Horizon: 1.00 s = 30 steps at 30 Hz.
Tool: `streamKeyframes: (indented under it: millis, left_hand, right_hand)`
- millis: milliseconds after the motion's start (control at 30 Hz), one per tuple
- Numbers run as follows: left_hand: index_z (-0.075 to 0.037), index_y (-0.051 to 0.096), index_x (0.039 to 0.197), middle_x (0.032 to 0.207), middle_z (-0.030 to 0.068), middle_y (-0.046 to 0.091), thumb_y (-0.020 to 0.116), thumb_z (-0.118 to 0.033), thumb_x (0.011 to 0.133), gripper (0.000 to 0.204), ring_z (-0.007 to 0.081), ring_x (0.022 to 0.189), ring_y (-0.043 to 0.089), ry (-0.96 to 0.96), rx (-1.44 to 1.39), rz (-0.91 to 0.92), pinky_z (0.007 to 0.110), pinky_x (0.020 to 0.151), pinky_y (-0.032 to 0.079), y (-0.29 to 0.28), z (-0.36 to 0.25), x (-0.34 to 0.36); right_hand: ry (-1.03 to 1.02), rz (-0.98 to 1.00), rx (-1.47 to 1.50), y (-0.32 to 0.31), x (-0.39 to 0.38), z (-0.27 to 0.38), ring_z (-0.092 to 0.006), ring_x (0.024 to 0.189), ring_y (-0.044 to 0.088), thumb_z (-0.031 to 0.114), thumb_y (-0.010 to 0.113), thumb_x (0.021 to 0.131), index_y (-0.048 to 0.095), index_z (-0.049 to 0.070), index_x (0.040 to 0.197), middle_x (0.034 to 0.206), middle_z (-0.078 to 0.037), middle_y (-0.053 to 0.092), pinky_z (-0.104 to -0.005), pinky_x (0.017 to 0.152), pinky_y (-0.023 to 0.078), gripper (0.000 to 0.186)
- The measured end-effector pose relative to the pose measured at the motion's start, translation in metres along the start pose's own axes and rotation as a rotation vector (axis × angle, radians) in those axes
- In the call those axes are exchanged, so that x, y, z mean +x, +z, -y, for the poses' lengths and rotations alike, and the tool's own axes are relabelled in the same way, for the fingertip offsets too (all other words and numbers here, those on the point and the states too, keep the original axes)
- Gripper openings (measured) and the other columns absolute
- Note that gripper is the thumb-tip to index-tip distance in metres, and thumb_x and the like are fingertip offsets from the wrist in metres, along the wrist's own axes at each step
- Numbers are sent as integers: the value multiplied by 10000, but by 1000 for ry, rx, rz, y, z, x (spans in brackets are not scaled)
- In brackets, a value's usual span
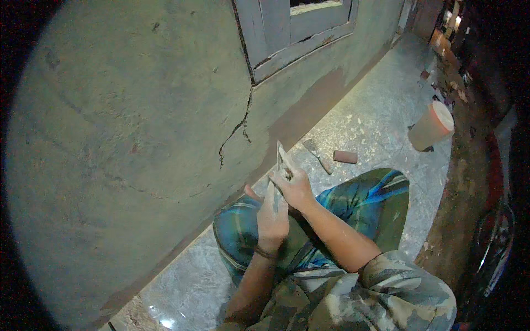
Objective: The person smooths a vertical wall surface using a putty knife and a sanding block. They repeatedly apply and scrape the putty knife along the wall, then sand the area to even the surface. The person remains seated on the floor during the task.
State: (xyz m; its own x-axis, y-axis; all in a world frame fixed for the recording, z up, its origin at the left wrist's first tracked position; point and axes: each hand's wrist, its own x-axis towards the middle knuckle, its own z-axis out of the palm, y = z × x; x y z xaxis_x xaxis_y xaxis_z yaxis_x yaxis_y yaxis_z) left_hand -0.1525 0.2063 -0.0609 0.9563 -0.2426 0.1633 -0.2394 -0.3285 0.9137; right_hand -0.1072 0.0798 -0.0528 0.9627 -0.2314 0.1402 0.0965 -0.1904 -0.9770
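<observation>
Pale blade (280, 153) is gripped in R hand (295, 187), right of crack (244, 118); L hand (272, 219) is held just beside, its hold can't be told; edge prob. best kept clear of fingers, wrist steady.

wall (127, 138) — rough, matt, floor (190, 281) — glossy, plaid cloth (353, 197)
</observation>
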Motion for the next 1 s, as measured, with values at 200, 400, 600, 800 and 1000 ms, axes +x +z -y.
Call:
streamKeyframes:
  millis: [200, 400, 600, 800, 1000]
  left_hand:
    - [62, 520, 1393, 1307, 269, 619, 554, -190, 1007, 462, 391, 1091, 659, 227, 196, -165, 410, 930, 514, -26, 8, 18]
    - [-36, 555, 1388, 1099, 166, 679, 501, -271, 1054, 412, 240, 877, 667, -391, -267, -79, 374, 746, 538, -27, -13, 22]
    - [52, 522, 1410, 1398, 195, 605, 406, -282, 1074, 487, 255, 1267, 582, -423, 16, -97, 342, 1071, 418, -30, -17, 38]
    - [42, 574, 1329, 1293, 216, 645, 503, -84, 984, 374, 380, 1152, 630, 63, 730, 50, 405, 958, 495, -25, -9, 41]
    - [22, 595, 1304, 1215, 166, 677, 515, -59, 964, 358, 322, 1018, 656, 47, 667, -39, 355, 855, 512, -22, 1, 32]
  right_hand:
    - [136, -5, 23, 29, 20, 12, -96, 696, 594, 224, 770, 834, 362, 27, 1565, 686, -12, 608, -256, 683, 508, 860]
    - [105, 31, 319, 41, 27, 1, -65, 684, 577, 118, 727, 837, 306, -46, 1566, 749, 4, 661, -216, 676, 505, 858]
    - [108, -1, 47, 44, 33, -7, -104, 622, 521, 157, 697, 812, 297, -8, 1581, 673, -39, 548, -244, 624, 469, 882]
    - [-103, -81, 54, 43, 41, -24, -150, 840, 655, 54, 694, 796, 299, -100, 1541, 1178, -246, 636, -251, 761, 519, 857]
    - [-99, -17, 221, 37, 41, -26, -386, 1514, 262, -8, 661, 797, 293, -192, 1487, 1576, -366, 294, -406, 1228, 261, 803]
